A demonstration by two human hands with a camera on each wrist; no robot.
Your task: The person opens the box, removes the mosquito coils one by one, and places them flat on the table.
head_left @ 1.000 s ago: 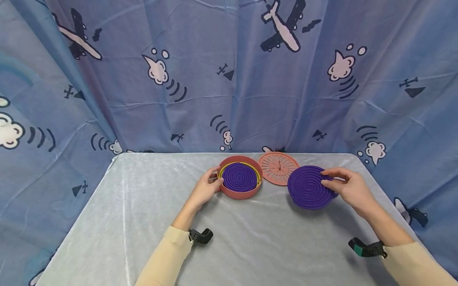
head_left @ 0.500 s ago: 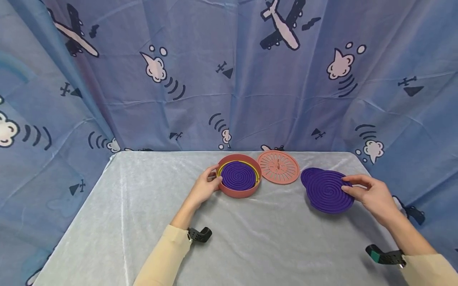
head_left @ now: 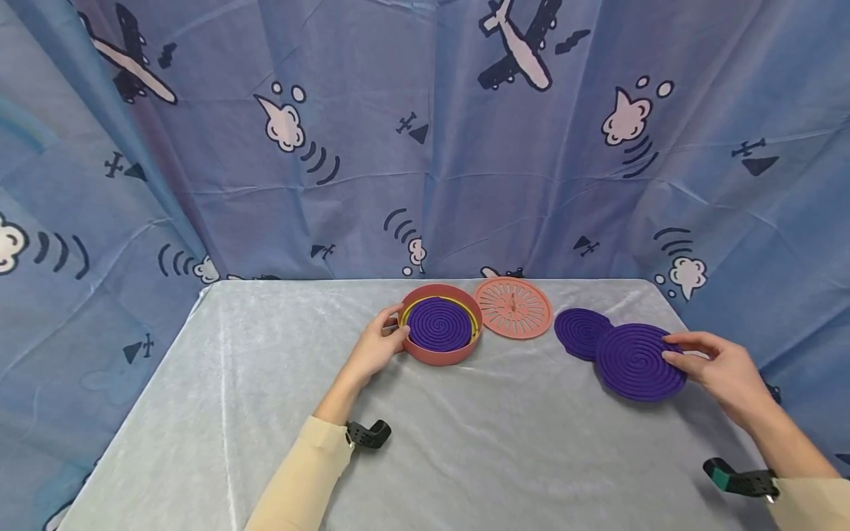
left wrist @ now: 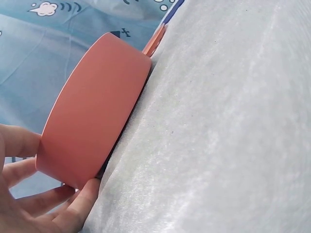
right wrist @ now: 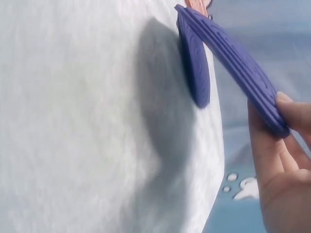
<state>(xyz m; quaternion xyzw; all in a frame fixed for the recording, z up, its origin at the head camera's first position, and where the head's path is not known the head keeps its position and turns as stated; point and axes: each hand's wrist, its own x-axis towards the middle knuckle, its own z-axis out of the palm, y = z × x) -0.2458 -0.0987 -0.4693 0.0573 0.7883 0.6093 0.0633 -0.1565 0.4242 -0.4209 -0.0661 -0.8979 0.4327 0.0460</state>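
Note:
In the head view my left hand [head_left: 373,348] grips the left side of a round salmon-red mosquito coil box [head_left: 441,359]. Its thumb is at the rim and its fingers lie low on the wall. A purple mosquito coil [head_left: 438,324] lies inside, with a yellow ring round it. With thumb and fingers my right hand [head_left: 727,376] pinches the edge of another purple coil [right wrist: 238,63], held tilted above the table. The far edge of that coil overlaps a third purple coil [head_left: 579,332], which lies on the cloth.
A slotted salmon lid [head_left: 511,310] with a small upright piece at its centre lies right of the box. Pale cloth covers the table [head_left: 465,442], and a blue patterned curtain [head_left: 345,147] hangs behind it.
My right hand has moved right and nearer with its coil, bringing the coil on the table into sight. My left hand keeps its grip on the box.

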